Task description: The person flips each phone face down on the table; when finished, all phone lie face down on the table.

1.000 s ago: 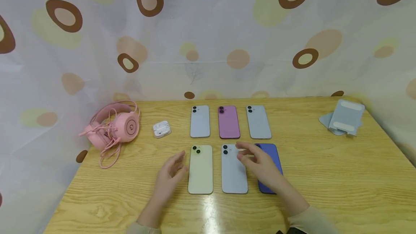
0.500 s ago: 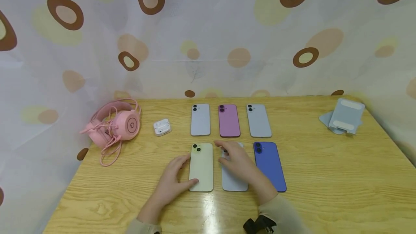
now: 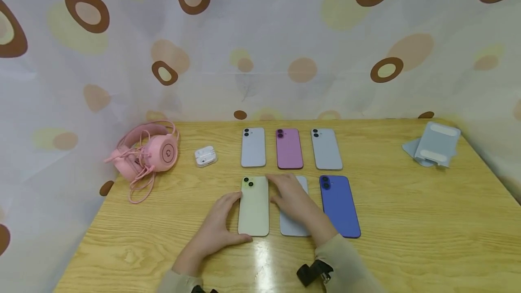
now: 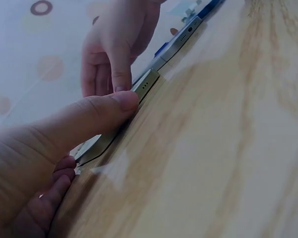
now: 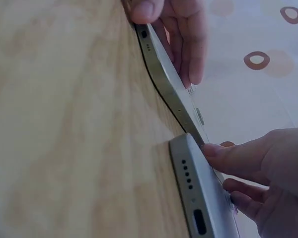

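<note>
A pale yellow phone (image 3: pixel 253 207) lies back up on the table, between both hands. My left hand (image 3: pixel 217 225) holds its lower left part, the thumb at the bottom edge and the fingers along the left side. At the upper right corner, my right hand (image 3: pixel 291 198) grips with a finger at the top and the thumb by the right edge. Beneath the right hand a light blue-white phone (image 3: pixel 290 229) is partly covered. In the left wrist view, the left thumb (image 4: pixel 124 100) meets the yellow phone's end. A blue phone (image 3: pixel 341 207) lies to the right.
Behind stands a row of a pale lilac phone (image 3: pixel 253 148), a purple phone (image 3: pixel 289 149) and a pale blue phone (image 3: pixel 327 149). Pink headphones (image 3: pixel 146 153) and a white earbud case (image 3: pixel 205 156) sit left. A grey-blue stand (image 3: pixel 437 143) is far right.
My right hand has moved left, from above the blue and light phones to the yellow phone's upper right corner. My left hand has come in from the left onto the yellow phone's edges.
</note>
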Available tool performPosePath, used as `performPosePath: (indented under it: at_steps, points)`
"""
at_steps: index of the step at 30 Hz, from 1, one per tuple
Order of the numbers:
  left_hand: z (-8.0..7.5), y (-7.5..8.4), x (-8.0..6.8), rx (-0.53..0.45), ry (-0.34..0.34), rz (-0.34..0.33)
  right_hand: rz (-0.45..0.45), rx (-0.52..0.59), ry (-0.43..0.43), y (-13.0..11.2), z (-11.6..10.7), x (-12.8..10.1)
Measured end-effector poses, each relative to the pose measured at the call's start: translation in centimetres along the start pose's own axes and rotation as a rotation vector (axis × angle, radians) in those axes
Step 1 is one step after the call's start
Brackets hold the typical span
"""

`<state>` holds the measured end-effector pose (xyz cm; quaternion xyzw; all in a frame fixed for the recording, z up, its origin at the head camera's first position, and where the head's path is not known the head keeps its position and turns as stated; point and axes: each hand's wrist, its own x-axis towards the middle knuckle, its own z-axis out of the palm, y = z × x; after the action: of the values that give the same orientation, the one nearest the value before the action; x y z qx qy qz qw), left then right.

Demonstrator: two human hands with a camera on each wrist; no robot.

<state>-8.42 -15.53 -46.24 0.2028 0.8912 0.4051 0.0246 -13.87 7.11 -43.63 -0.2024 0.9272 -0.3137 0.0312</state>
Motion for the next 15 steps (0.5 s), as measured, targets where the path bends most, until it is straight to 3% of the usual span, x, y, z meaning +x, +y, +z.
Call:
performPosePath:
  at_steps: [6,10,15]
  points:
    - [-0.1,-0.4,0.0,0.007,-0.007,0.004,-0.019,-0.09,-0.091,0.2,-0.2,1.2]
    - [0.1,-0.5,-0.1,0.004,-0.016,0.001,-0.01,-0.079,-0.126,0.6,-0.2,1.5]
    - [0.0,-0.7,0.0,0.007,0.003,-0.005,-0.063,-0.042,-0.147,1.1,-0.3,2.6]
